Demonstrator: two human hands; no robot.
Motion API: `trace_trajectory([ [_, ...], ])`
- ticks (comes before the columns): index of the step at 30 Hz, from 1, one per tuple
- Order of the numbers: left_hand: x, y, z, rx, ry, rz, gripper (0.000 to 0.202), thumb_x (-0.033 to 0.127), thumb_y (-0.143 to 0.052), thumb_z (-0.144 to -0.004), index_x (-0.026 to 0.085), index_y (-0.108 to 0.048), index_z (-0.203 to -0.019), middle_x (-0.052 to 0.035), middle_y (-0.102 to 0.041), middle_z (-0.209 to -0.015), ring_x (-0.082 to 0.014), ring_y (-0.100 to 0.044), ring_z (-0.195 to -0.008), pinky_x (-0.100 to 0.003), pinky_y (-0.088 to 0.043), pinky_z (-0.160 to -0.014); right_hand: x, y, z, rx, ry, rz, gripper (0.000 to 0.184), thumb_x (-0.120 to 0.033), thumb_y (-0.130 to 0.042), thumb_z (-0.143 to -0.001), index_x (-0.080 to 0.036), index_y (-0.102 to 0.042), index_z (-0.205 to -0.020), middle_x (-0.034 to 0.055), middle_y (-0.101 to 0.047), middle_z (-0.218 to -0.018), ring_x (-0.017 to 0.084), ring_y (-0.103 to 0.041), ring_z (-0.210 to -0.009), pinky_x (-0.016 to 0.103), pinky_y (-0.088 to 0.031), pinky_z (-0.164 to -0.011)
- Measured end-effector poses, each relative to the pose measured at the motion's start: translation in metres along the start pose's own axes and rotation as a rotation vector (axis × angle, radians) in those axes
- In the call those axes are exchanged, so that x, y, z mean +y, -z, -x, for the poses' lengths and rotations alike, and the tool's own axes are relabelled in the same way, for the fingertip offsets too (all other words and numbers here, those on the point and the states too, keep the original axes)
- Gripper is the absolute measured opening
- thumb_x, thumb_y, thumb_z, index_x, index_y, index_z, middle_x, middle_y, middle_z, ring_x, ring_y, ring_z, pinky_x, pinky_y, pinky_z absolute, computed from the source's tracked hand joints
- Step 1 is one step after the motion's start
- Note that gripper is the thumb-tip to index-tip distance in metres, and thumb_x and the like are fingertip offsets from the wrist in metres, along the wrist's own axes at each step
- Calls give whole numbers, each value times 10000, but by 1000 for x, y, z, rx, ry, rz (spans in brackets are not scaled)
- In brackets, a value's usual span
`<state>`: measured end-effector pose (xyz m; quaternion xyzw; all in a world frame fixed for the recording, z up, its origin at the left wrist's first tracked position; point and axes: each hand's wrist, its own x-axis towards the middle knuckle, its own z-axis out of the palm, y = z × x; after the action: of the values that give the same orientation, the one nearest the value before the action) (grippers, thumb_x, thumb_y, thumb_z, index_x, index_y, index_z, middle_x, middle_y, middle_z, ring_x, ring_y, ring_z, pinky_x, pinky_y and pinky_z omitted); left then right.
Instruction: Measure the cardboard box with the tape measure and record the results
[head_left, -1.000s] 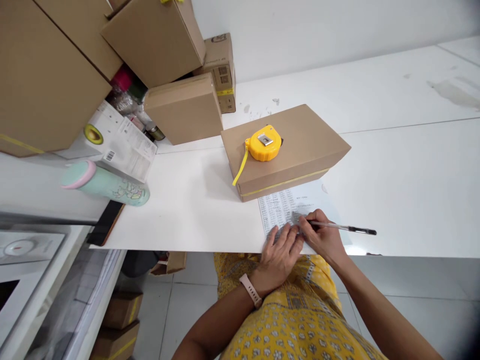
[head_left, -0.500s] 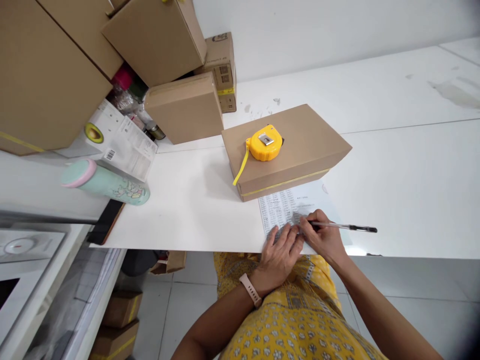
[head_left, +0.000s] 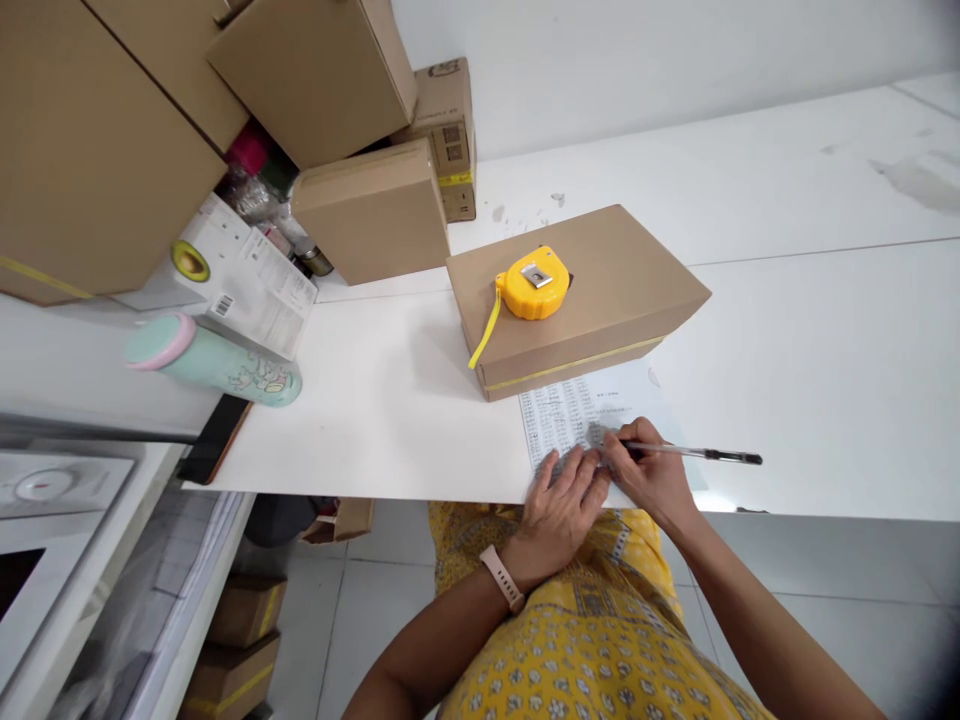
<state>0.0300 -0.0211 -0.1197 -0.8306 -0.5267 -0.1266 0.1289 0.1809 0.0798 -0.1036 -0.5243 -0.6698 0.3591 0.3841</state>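
My right hand point(head_left: 651, 470) grips a pen point(head_left: 701, 453), its tip end toward a printed sheet of paper point(head_left: 559, 420) at the table's front edge. Flat on the lower part of the sheet lies my left hand point(head_left: 562, 505), fingers stretched out, close beside the right. The sheet's far edge is covered by a closed cardboard box point(head_left: 592, 290) with yellow tape along its side. On top of that box rests a yellow tape measure point(head_left: 537, 283) with its yellow strap hanging toward the near edge.
To the left stands a mint green bottle point(head_left: 217, 362) with a pink ring, beside a white carton point(head_left: 259, 290) with an avocado picture. Several cardboard boxes point(head_left: 371, 210) are stacked at the back left of the white table point(head_left: 360, 400). More boxes point(head_left: 232, 670) sit on the floor below.
The view has shifted very slightly. Both hands stay on the paper in nearly the same place, with the pen still in the right; the box and tape measure have not moved.
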Motion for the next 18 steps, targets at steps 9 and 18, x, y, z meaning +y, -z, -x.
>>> trace_trajectory([
  [9,0,0,2,-43,-19,-14,499,365,-498,-1070,141,-520,-1515,-131,-451,-1641,-281,-373,-1544,-479,-335,-1264,4,0,2,9,13,-8,272,-407,-636,-925,-249,-519,-737,-36,-526,-571,132,-478,-493,277,-386,-473],
  [18,0,-1,1,-7,-2,-6,471,371,-469,-1084,144,-552,-1488,-103,-497,-1613,-262,-402,-1525,-463,-344,-1258,4,0,2,3,-2,-22,270,-409,-644,-921,-250,-513,-746,-38,-531,-568,138,-480,-491,281,-387,-473],
])
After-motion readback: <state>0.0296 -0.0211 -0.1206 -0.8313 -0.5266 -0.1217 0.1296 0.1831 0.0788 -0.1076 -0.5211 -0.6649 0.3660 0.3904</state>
